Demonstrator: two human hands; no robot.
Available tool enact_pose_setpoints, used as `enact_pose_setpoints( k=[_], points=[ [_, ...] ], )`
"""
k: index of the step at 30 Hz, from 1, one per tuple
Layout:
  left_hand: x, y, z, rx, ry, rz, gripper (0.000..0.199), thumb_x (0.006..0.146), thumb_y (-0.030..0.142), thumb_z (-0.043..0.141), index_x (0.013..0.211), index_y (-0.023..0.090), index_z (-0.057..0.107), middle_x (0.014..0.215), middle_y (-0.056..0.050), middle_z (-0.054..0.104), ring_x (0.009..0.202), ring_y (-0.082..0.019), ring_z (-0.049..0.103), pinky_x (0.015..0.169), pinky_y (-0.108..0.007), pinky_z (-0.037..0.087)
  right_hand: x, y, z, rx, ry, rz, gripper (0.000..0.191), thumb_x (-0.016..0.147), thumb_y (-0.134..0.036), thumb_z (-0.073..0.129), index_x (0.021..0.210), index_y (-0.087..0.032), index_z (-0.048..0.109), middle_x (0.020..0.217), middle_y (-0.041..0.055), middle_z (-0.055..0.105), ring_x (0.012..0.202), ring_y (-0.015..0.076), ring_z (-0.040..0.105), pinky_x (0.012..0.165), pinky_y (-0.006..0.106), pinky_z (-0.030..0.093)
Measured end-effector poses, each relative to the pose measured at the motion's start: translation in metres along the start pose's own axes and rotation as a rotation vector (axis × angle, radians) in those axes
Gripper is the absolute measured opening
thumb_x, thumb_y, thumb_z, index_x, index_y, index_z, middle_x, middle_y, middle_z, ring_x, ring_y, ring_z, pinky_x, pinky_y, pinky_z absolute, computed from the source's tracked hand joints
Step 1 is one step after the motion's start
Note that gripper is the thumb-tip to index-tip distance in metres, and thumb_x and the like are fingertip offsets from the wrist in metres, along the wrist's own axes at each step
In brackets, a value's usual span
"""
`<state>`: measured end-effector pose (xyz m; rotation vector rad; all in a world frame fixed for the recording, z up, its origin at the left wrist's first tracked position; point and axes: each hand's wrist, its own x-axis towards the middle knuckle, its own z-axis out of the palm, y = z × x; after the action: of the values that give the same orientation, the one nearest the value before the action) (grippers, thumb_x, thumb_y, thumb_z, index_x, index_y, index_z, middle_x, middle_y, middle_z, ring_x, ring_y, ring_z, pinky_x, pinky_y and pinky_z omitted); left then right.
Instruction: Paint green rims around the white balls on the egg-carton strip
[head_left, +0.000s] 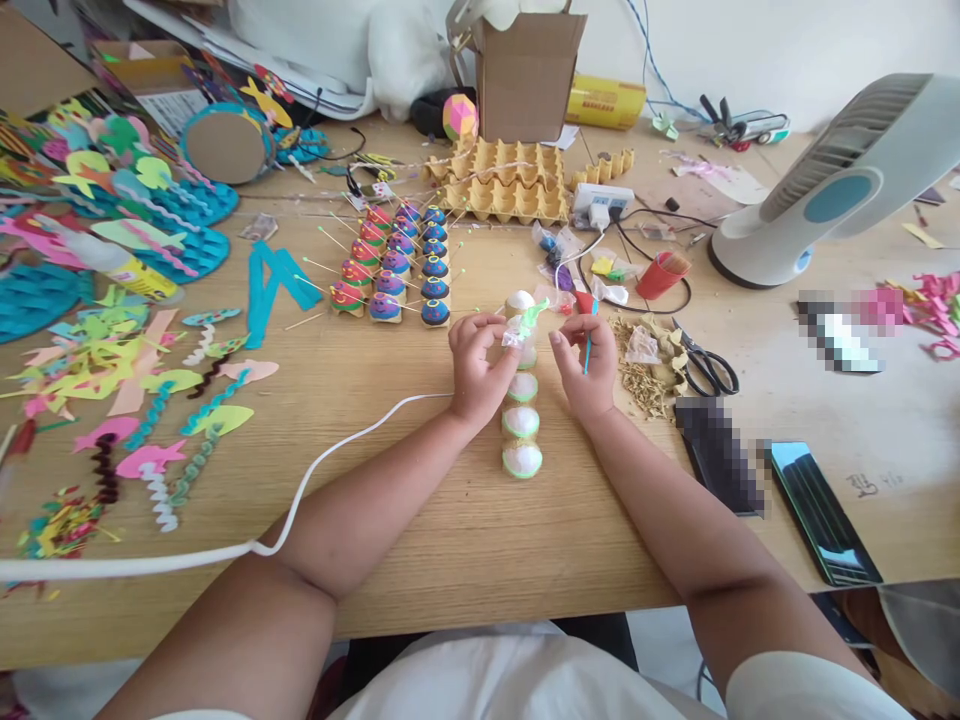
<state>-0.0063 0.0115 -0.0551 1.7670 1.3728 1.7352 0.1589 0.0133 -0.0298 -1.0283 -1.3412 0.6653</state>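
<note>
My left hand (480, 368) is closed, pinching a small clear plastic wrapper with light green clay (534, 318) sticking out of it. Across from it, my right hand (592, 368) has its fingers curled around a thin blue stick tool (587, 352). Between and below both hands lies a strip of egg-carton cups (521, 421), its domes covered in white with light green around their edges. The strip's far part is partly hidden behind my left hand and the wrapper.
Rows of decorated carton-cup caterpillars (388, 283) stand behind my left hand. Egg trays (510, 180), a power strip (602, 200) and a red cup (662, 274) are farther back. Scissors (709, 368), phone (823, 512) and fan (817, 170) sit right; paper fish (154, 460) and a white cable (330, 447) left.
</note>
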Motion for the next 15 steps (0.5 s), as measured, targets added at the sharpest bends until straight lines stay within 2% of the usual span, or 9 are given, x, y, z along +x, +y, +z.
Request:
enact_pose_setpoints(
  k=[2, 5, 9, 12, 15],
  points=[
    [0.000, 0.000, -0.002, 0.027, -0.016, 0.014, 0.010, 0.092, 0.036, 0.078, 0.095, 0.027, 0.074, 0.114, -0.007, 0.073, 0.121, -0.028, 0.064, 0.117, -0.048, 0.047, -0.001, -0.005, -0.002, -0.102, -0.145, -0.067, 0.029, 0.085, -0.049, 0.086, 0.093, -0.031, 0.065, 0.092, 0.0027, 0.065, 0.087, 0.0226, 0.057, 0.086, 0.043, 0.053],
    [-0.001, 0.000, -0.003, 0.068, -0.030, 0.107, 0.010, 0.091, 0.033, 0.081, 0.094, 0.028, 0.074, 0.114, -0.007, 0.072, 0.121, -0.029, 0.063, 0.119, -0.049, 0.046, -0.002, -0.008, -0.002, -0.157, -0.258, -0.117, 0.032, 0.082, -0.050, 0.090, 0.093, -0.030, 0.067, 0.091, 0.0037, 0.068, 0.087, 0.0239, 0.057, 0.085, 0.044, 0.052],
    [-0.002, -0.002, -0.002, 0.140, 0.001, 0.221, 0.007, 0.092, 0.027, 0.081, 0.096, 0.028, 0.075, 0.115, -0.006, 0.072, 0.121, -0.028, 0.062, 0.119, -0.049, 0.048, -0.001, -0.003, -0.001, -0.260, -0.251, -0.207, 0.021, 0.092, -0.043, 0.080, 0.093, -0.028, 0.066, 0.089, 0.0037, 0.069, 0.085, 0.0222, 0.060, 0.082, 0.041, 0.053],
    [-0.002, -0.001, 0.000, 0.176, 0.014, 0.250, 0.003, 0.097, 0.030, 0.079, 0.099, 0.027, 0.077, 0.114, -0.006, 0.072, 0.121, -0.027, 0.062, 0.119, -0.048, 0.050, 0.001, 0.005, -0.002, -0.327, -0.216, -0.369, 0.010, 0.101, -0.033, 0.065, 0.097, -0.025, 0.066, 0.088, 0.0035, 0.070, 0.082, 0.0197, 0.062, 0.079, 0.038, 0.054],
    [-0.002, 0.000, 0.000, 0.151, 0.033, 0.279, 0.010, 0.102, 0.036, 0.075, 0.100, 0.027, 0.079, 0.112, -0.007, 0.072, 0.121, -0.026, 0.063, 0.119, -0.048, 0.050, 0.002, 0.010, -0.002, -0.351, -0.152, -0.493, 0.010, 0.106, -0.026, 0.058, 0.100, -0.023, 0.066, 0.090, 0.0038, 0.073, 0.083, 0.0182, 0.066, 0.080, 0.037, 0.055]
  ],
)
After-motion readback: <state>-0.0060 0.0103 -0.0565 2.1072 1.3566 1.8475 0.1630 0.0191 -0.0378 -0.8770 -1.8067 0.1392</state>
